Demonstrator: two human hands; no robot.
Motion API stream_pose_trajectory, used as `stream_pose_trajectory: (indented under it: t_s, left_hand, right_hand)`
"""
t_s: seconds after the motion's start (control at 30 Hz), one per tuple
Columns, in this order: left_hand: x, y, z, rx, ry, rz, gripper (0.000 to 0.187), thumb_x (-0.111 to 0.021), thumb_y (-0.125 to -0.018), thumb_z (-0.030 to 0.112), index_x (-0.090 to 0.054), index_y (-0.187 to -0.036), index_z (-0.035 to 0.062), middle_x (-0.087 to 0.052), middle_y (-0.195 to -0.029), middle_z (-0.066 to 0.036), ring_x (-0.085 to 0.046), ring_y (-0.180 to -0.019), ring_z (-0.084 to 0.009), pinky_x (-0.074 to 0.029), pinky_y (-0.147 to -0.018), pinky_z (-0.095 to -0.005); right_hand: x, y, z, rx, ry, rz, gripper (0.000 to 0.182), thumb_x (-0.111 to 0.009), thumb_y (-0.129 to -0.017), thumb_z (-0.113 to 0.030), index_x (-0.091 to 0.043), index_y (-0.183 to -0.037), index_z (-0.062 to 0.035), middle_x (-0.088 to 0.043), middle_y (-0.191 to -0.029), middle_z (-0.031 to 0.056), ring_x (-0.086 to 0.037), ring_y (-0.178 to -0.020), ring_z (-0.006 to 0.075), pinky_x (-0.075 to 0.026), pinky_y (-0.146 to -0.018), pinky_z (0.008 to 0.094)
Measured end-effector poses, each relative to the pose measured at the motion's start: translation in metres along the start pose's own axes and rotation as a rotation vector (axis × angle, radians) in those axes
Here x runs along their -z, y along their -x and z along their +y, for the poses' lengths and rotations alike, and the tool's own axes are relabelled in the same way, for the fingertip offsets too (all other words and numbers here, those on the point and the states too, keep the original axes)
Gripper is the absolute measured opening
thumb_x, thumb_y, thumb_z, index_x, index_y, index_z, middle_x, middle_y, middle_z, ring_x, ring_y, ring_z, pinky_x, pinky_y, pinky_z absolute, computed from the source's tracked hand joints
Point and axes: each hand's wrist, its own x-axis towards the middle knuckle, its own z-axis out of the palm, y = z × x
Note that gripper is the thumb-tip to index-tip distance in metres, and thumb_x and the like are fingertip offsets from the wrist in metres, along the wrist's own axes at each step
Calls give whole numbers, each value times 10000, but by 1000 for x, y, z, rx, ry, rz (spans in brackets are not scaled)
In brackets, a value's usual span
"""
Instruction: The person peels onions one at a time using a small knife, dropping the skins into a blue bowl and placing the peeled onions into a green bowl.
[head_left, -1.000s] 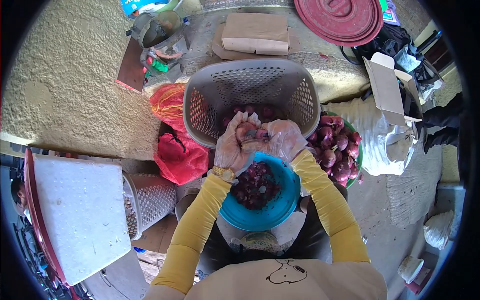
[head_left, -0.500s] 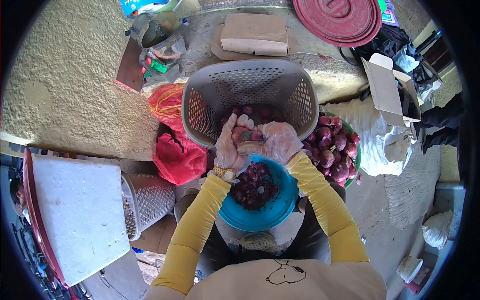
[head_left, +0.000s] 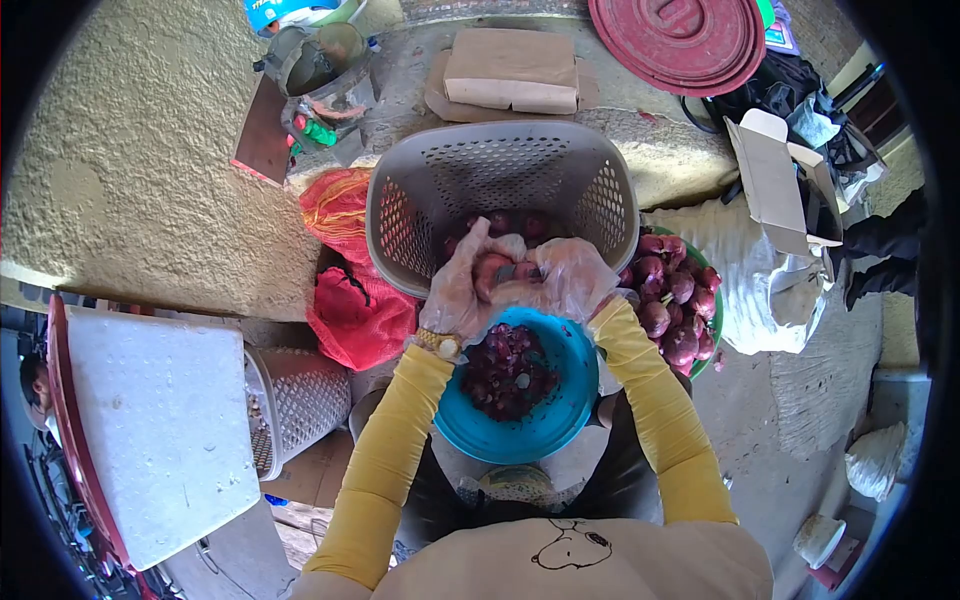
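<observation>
Both my hands wear clear plastic gloves and meet over the near rim of a grey-brown plastic basket (head_left: 500, 155). My left hand (head_left: 457, 297) is closed around a red onion (head_left: 487, 270), its thumb pointing up. Against that onion, my right hand (head_left: 575, 277) has its fingers closed on a small dark-grey, blade-like piece (head_left: 505, 273), mostly hidden by the fingers. Several red onions (head_left: 535, 225) lie in the basket. Just below my hands stands a blue basin (head_left: 565, 425) with dark red onion skins (head_left: 508, 375) in it.
To the right, a green basin (head_left: 717, 305) is heaped with red onions (head_left: 680, 287) beside a white sack (head_left: 745, 270). Red mesh bags (head_left: 355, 315) lie left of the basket. Further left are a light plastic basket (head_left: 310, 400) and a white foam board (head_left: 160, 430). Cardboard (head_left: 510, 70) lies behind.
My right hand has shifted slightly right and turned over the onion. More of the onion's pink-red surface shows between my hands. The basins and basket stay in place.
</observation>
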Motion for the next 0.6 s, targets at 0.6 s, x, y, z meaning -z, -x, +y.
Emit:
stream_pose_trajectory:
  t_s: [0.6]
  left_hand:
    - [7, -9, -12, -255, 105, 14, 320, -535, -1073, 319, -536, -883, 62, -583, -898, -92, -573, -932, -246, -495, -925, -403]
  right_hand:
    - [-18, 0, -9, -63, -138, 88, 624, -777, -766, -666, -742, -855, -50, -709, -773, 179, -691, -780, 381, -544, -731, 429]
